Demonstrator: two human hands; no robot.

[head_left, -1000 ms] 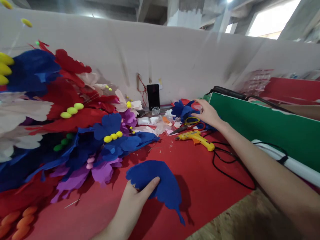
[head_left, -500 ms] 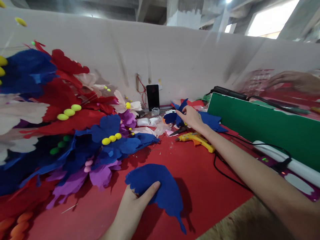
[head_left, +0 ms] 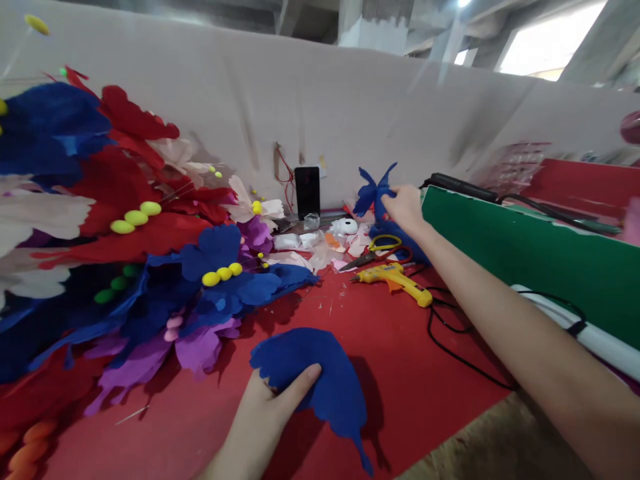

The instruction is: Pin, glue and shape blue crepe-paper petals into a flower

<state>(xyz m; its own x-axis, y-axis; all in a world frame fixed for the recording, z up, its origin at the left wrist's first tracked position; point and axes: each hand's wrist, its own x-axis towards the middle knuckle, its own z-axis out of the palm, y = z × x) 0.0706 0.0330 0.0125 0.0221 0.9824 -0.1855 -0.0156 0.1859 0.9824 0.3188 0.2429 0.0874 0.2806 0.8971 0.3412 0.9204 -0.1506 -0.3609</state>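
Note:
A blue wing-shaped cutout [head_left: 325, 373] with scalloped edges and a thin tail is pinched in my left hand [head_left: 270, 407], thumb on top, just over the red tabletop [head_left: 400, 393]. Farther back, my right hand [head_left: 406, 205] has its fingers closed on a smaller blue cutout [head_left: 374, 193] with raised, spread lobes. More blue pieces [head_left: 407, 243] lie below that hand. Scissors [head_left: 373, 255] with yellow and red handles rest nearby, beside a yellow glue gun [head_left: 397, 280].
Finished butterflies [head_left: 215, 280] in blue, red, white and purple pile up at left. A phone [head_left: 307, 193] leans on the back wall. A green board [head_left: 525, 257] stands at right, with a white bar [head_left: 600, 333] and black cable [head_left: 465, 363] before it.
My right hand has lifted the smaller blue cutout up and to the right, uncovering the scissors' handles. My left hand holds still. The other person's hand at far right has left the view.

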